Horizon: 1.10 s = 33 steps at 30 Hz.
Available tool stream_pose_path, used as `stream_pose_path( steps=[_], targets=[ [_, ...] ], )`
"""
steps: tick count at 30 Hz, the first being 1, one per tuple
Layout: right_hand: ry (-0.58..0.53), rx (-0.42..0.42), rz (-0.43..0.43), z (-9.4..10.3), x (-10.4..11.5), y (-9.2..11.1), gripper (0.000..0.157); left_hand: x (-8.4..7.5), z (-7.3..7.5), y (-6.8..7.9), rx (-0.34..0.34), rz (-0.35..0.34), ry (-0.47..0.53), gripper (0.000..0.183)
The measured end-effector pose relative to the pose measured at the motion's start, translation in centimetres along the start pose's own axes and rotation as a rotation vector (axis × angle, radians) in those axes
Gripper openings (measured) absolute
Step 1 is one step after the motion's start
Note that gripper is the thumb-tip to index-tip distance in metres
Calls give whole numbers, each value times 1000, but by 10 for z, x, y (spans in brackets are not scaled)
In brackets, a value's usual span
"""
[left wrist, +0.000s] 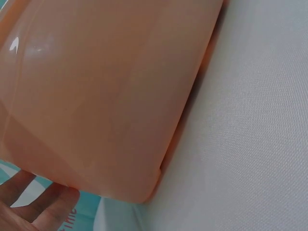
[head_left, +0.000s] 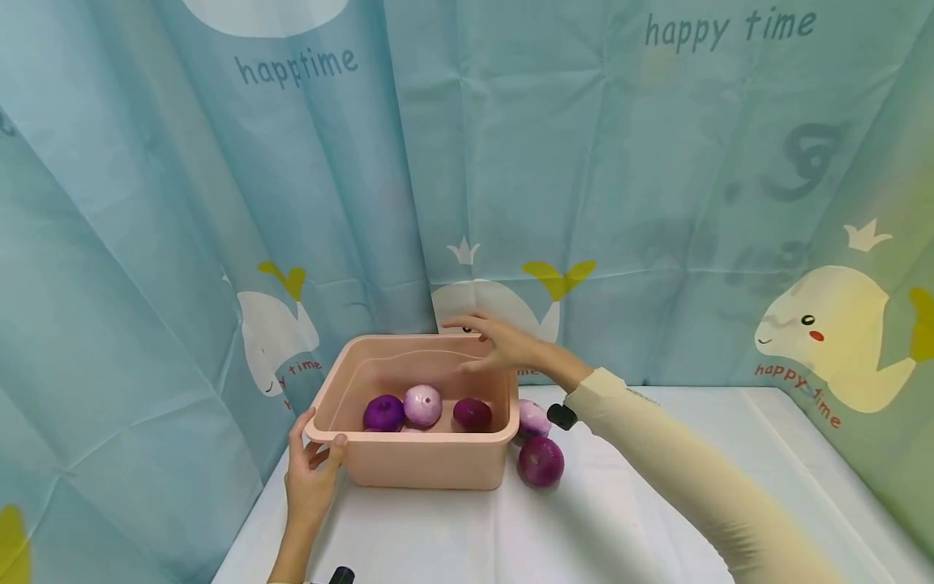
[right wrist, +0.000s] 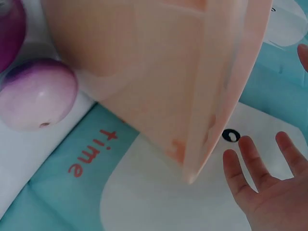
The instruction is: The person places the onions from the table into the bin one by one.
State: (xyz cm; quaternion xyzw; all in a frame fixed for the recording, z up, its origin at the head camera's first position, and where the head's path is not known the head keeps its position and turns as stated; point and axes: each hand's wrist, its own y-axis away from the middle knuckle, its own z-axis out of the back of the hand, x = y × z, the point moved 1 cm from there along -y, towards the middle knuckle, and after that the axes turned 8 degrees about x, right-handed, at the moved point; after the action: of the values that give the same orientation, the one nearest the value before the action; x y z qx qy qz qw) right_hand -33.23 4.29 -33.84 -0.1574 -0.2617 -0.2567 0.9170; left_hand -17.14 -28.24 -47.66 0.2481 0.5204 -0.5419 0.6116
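Note:
A pink plastic bin (head_left: 423, 464) stands on the white-covered table with several onions inside. Among them are a deep purple onion (head_left: 383, 414), a pale one (head_left: 422, 405) and a dark red one (head_left: 472, 414). My left hand (head_left: 310, 478) grips the bin's front left corner, thumb at the rim and fingers (left wrist: 60, 207) against the side wall. Over the bin's back right rim, my right hand (head_left: 503, 345) is held with fingers spread and nothing in them. In the right wrist view the hand (right wrist: 274, 192) is apart from the bin wall.
Just right of the bin, a purple onion (head_left: 541, 461) and a pale onion (right wrist: 41, 94) lie on the table (head_left: 657, 487). A blue curtain (head_left: 511, 162) printed with whales hangs close behind the bin and along the left side.

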Motion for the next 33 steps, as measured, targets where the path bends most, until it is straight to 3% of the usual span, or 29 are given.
stream_pose_path(
  steps=[8, 22, 26, 33],
  targets=[
    [29, -131, 106, 3, -9, 33, 72, -4, 2, 1, -1, 3, -20, 70],
    [-13, -284, -15, -22, -30, 115, 69, -5, 9, 7, -10, 0, -11, 70],
    [-28, -290, -56, -34, -35, 130, 69, -7, 12, 9, -18, -30, -6, 71],
    [-42, -230, -106, -55, -39, 144, 75, -8, 17, 11, -19, -53, 4, 70]
  ],
)
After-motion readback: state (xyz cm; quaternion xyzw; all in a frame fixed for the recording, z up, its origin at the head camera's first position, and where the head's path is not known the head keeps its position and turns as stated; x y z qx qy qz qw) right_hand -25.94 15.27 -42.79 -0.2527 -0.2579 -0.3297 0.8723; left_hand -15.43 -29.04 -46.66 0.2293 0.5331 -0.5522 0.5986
